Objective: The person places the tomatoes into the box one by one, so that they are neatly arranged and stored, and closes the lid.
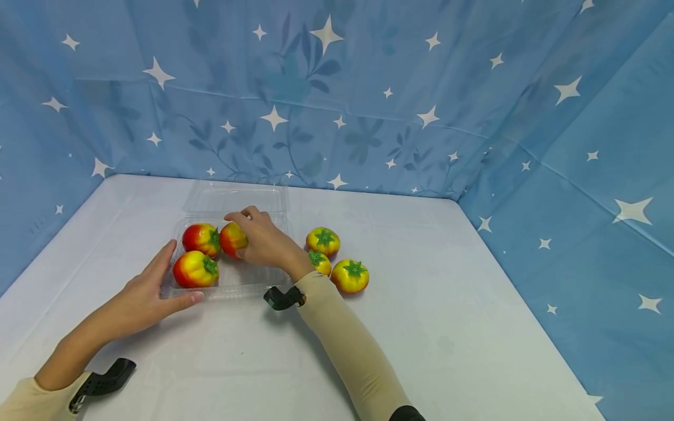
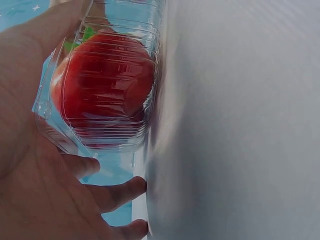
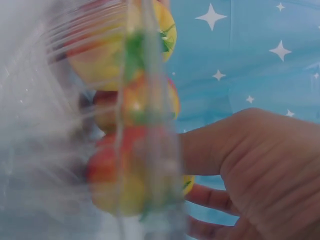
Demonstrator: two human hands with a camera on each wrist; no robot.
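A clear plastic clamshell box [image 1: 239,289] sits on the table with its lid [image 1: 237,199] folded back, away from me. Inside, on its left side, are two red-and-yellow tomato-like fruits with green leafy tops, one behind [image 1: 200,240] and one in front [image 1: 195,269]. My right hand [image 1: 265,241] reaches into the box and grips a third such fruit [image 1: 231,238], thumb on the near side; the hand covers part of it. With fingers and thumb spread, my left hand [image 1: 144,295] rests against the box's left front corner. Through the box wall a red fruit [image 2: 105,80] shows in the left wrist view.
Three more of these fruits, a rear one [image 1: 323,241], a front one [image 1: 350,276] and one partly behind the right forearm [image 1: 320,262], stand to the right of the box. A white cloth [image 1: 447,304] covers the table. Blue star-patterned curtains [image 1: 368,88] hang at the back and sides.
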